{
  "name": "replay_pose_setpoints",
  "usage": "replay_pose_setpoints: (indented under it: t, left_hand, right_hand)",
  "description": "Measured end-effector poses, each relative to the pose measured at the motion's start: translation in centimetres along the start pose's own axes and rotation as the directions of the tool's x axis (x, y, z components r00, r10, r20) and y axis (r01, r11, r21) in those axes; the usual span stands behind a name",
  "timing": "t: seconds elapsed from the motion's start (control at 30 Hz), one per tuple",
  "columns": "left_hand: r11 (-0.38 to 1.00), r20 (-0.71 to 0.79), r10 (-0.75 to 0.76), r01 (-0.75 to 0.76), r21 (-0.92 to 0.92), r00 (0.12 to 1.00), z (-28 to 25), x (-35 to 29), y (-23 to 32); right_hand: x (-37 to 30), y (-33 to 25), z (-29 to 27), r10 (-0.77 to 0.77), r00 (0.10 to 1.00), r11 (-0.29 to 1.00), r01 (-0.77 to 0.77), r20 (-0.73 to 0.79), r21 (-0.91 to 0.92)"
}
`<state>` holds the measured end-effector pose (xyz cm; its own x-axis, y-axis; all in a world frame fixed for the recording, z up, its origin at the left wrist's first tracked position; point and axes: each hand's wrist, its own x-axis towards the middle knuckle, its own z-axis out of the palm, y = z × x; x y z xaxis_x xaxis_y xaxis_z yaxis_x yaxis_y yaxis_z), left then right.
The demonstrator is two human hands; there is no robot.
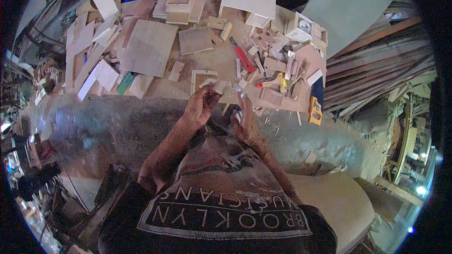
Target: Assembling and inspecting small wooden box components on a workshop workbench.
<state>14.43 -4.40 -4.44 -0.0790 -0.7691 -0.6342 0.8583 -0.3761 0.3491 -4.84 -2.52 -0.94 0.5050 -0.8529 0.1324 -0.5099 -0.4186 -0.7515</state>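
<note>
At the near edge of the workbench, my left hand pinches a small flat piece of pale wood between thumb and fingers. A short gap to its right, my right hand has its fingers curled round a small whitish object; its kind is hidden in the palm. White smears show at that hand's fingertips. Just beyond my left hand lies a small square wooden frame, partly covered by the held piece.
A red utility knife lies among wood offcuts at the right. A yellow-handled handsaw hangs over the right edge. Flat boards cover the left side. Small wooden boxes and a white-topped wooden piece stand at the back.
</note>
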Motion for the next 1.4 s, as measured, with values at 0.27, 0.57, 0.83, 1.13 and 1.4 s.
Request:
replay_pose_setpoints:
  t: [0.27,0.57,0.83,1.13,1.4]
  left_hand:
    - [1.0,0.108,0.002,-0.005,0.022,0.994,0.8,-1.8,1.0]
    - [0.999,0.061,-0.028,0.03,-0.042,0.998,-1.5,-2.6,1.8]
    - [0.998,0.029,-0.055,0.057,-0.041,0.998,-4.3,-2.9,1.8]
    - [0.939,0.062,0.235,-0.243,0.243,0.97,-7.1,-3.8,0.7]
    - [0.853,-0.069,0.51,-0.495,0.165,0.857,-2.6,-6.2,-0.2]
  right_hand:
    - [0.4,-0.8,3.0,-0.091,0.993,0.99,0.082,-0.075,-0.118]
    - [0.4,-2.5,5.2,-0.071,0.994,0.972,0.051,-0.077,-0.231]
    - [-0.6,-2.0,6.2,-0.065,0.997,0.938,0.077,0.045,-0.338]
    - [0.4,-1.3,6.8,-0.103,0.972,0.926,0.172,0.213,-0.337]
    - [1.7,-1.8,3.8,-0.26,0.933,0.867,0.339,0.251,-0.364]
